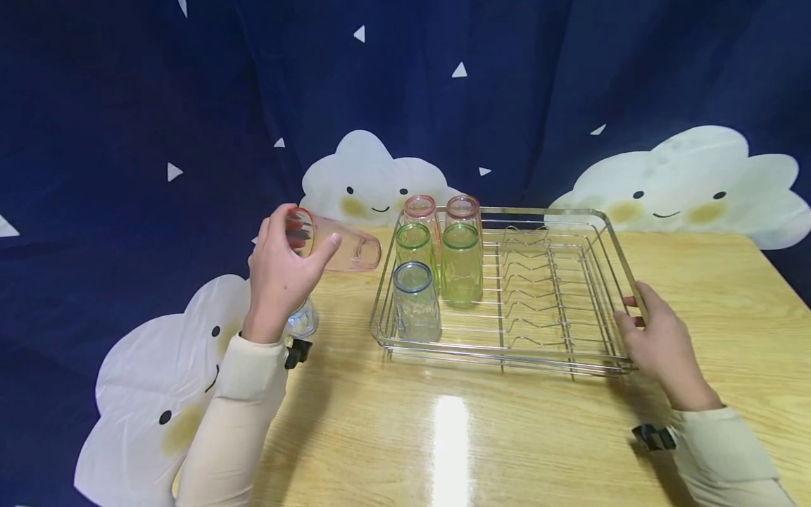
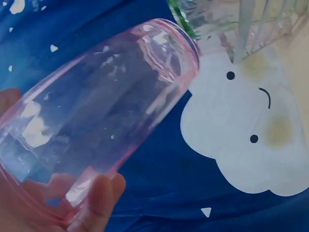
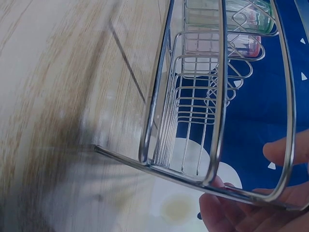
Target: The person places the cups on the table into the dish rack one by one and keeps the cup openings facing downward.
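My left hand [image 1: 281, 271] holds a pink drinking glass [image 1: 351, 246] by its red-rimmed end, left of the rack. The glass lies nearly level in the air, its other end pointing right. In the left wrist view, my thumb and fingers [image 2: 99, 200] curl round the near end of this see-through glass. My right hand [image 1: 662, 345] grips the right rail of a metal wire dish rack [image 1: 538, 210]. The right wrist view shows the fingers [image 3: 219, 212] under that rail and the thumb above it.
In the rack's left part stand two pink glasses [image 1: 464, 205], two green glasses [image 1: 461, 274] and a blue-rimmed glass [image 1: 418, 310] in front. Wavy wire dividers [image 1: 532, 306] fill its right part. Another clear glass [image 1: 304, 320] is partly hidden behind my left wrist. A dark blue curtain [image 1: 405, 91] hangs behind the wooden table [image 1: 538, 436].
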`<act>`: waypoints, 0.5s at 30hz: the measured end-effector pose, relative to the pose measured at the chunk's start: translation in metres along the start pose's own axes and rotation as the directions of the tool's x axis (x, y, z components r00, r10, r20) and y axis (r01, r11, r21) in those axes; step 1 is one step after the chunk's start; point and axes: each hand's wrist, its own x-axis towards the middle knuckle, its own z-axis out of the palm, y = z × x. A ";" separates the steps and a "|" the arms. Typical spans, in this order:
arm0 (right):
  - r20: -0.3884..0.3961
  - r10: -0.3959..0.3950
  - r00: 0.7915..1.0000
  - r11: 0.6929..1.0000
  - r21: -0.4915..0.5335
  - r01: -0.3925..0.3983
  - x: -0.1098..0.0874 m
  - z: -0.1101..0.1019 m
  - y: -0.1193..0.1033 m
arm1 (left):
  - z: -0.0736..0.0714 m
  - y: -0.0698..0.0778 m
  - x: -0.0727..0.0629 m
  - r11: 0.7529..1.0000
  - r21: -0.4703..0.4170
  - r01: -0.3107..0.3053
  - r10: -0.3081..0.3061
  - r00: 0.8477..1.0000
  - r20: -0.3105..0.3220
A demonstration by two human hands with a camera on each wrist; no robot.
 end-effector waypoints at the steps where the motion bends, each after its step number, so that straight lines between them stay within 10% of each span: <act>1: 0.002 0.002 1.000 1.000 0.002 -0.002 0.000 0.000 0.000 | 0.000 0.000 -0.002 1.000 -0.018 -0.017 0.017 1.000 -0.024; 15: -0.012 -0.004 1.000 1.000 -0.008 0.003 0.001 0.001 0.001 | 0.001 0.016 -0.020 0.973 -0.167 -0.161 0.148 0.985 -0.088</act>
